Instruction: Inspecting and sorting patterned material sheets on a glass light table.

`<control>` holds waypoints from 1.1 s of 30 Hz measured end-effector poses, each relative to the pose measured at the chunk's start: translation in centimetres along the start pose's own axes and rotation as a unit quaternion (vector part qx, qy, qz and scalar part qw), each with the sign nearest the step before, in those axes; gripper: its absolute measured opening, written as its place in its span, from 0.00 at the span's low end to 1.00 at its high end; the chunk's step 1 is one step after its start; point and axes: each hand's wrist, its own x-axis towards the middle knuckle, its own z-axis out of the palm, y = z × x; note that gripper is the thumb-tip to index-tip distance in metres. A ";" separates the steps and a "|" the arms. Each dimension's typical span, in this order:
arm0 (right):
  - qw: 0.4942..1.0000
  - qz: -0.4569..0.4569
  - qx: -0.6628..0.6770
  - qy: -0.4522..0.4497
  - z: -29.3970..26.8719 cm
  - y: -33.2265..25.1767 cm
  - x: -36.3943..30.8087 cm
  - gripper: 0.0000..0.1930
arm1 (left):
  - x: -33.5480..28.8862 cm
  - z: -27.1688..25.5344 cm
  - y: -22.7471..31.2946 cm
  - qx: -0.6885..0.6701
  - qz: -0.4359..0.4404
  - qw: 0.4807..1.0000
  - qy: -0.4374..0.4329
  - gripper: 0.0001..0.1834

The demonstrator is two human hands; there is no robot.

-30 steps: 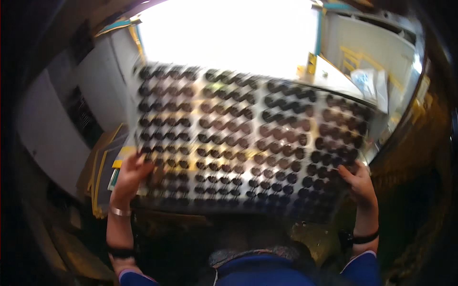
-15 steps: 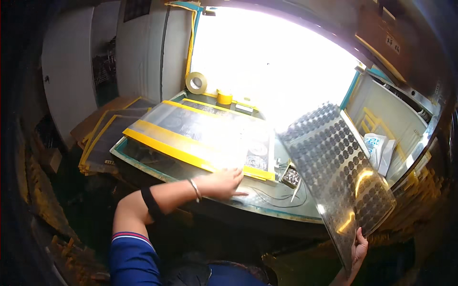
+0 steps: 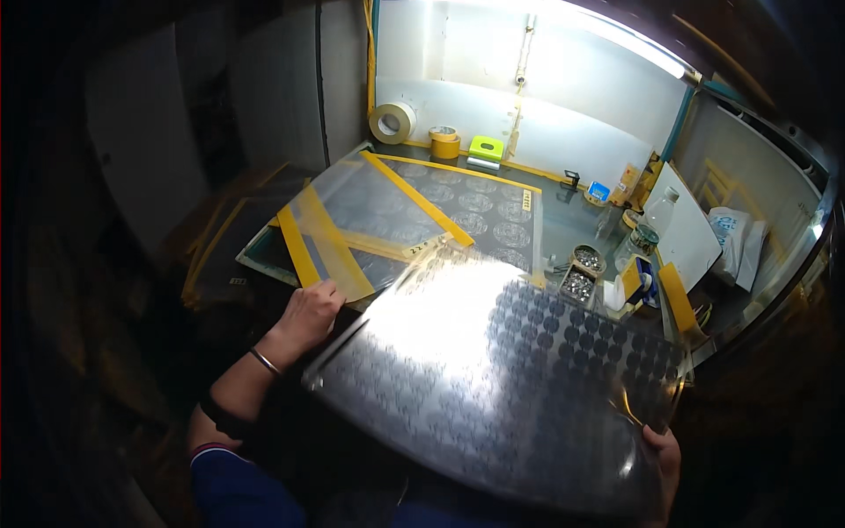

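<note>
Change: since half a second ago the shiny dotted sheet has swung from standing on edge at the right to lying nearly flat across the near side of the workbench; the left hand has slid from mid-bench back to the near left edge.
Left hand: the left hand rests on the near edge of the taped panel, fingers curled over its yellow-taped border, seemingly to steady it. Whether it pinches the film or only presses on it, I cannot tell.
Right hand: the right hand grips the sheet's near right corner, fingers closed around the rim and mostly hidden beneath it. Holding by one corner leaves the printed face untouched.
Sheet: a glossy rectangle covered in rows of dark round spots, tilted slightly, its left corner near the left hand and its far edge overlapping the taped panel's near right part. Glare washes out its middle.
Taped panel: lies flat on the left half of the bench, a clear film over round patterns, bordered with yellow tape strips.
Far edge: a roll of pale tape, a smaller yellow tape roll and a lime-green block stand along the back.
Right side: small trays of metal bits and a clear bottle sit beyond the sheet.
</note>
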 end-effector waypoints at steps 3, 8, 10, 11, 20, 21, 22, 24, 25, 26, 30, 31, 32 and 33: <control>1.000 0.004 -0.015 -0.012 -0.9 -0.2 -2.5 0.24 | 1.0 -1.1 0.6 -0.040 -0.048 0.998 -0.018 0.05; 1.000 0.005 0.007 0.009 0.0 0.6 -3.6 0.24 | 3.3 -1.7 1.1 -0.264 -0.237 0.935 -0.004 0.10; 1.000 0.001 0.017 0.014 0.2 0.7 -3.7 0.24 | 4.1 -1.7 1.1 -0.305 -0.258 0.917 -0.002 0.12; 1.000 0.003 0.017 0.013 0.2 0.8 -3.6 0.24 | 4.1 -2.1 1.2 -0.368 -0.299 0.880 -0.027 0.12; 0.999 -0.001 0.031 0.031 1.2 0.3 -3.7 0.25 | 2.1 -3.3 2.2 -0.318 -0.257 0.912 -0.036 0.11; 0.999 -0.019 0.023 0.030 0.7 0.3 -4.0 0.25 | 2.0 -3.1 2.0 -0.322 -0.249 0.912 -0.056 0.11; 0.999 -0.038 0.017 0.028 0.4 0.3 -4.4 0.26 | 1.9 -2.8 1.8 -0.323 -0.252 0.910 -0.057 0.11; 0.998 -0.047 -0.002 0.050 0.0 0.3 -4.8 0.26 | 2.0 -2.1 1.9 -0.325 -0.269 0.906 -0.049 0.09; 0.998 -0.036 0.005 0.047 -0.2 0.3 -5.0 0.26 | 2.2 -2.0 2.2 -0.327 -0.267 0.905 -0.051 0.09; 0.999 -0.025 0.012 0.043 -0.3 0.4 -5.0 0.27 | 2.2 -2.2 2.7 -0.317 -0.274 0.908 -0.010 0.08; 0.999 0.008 -0.007 0.048 -0.2 0.7 -4.1 0.25 | 1.8 -2.7 3.8 -0.192 -0.156 0.960 0.135 0.07; 0.999 0.002 0.015 0.040 1.1 0.7 -4.0 0.24 | 1.8 -2.9 4.0 -0.177 -0.124 0.963 0.158 0.08; 0.999 -0.005 0.036 0.031 2.3 0.7 -3.8 0.24 | 1.7 -3.1 4.2 -0.178 -0.123 0.963 0.158 0.08; 0.999 -0.006 0.036 0.025 3.0 0.8 -3.7 0.23 | 1.3 -3.6 4.4 -0.166 -0.101 0.966 0.173 0.08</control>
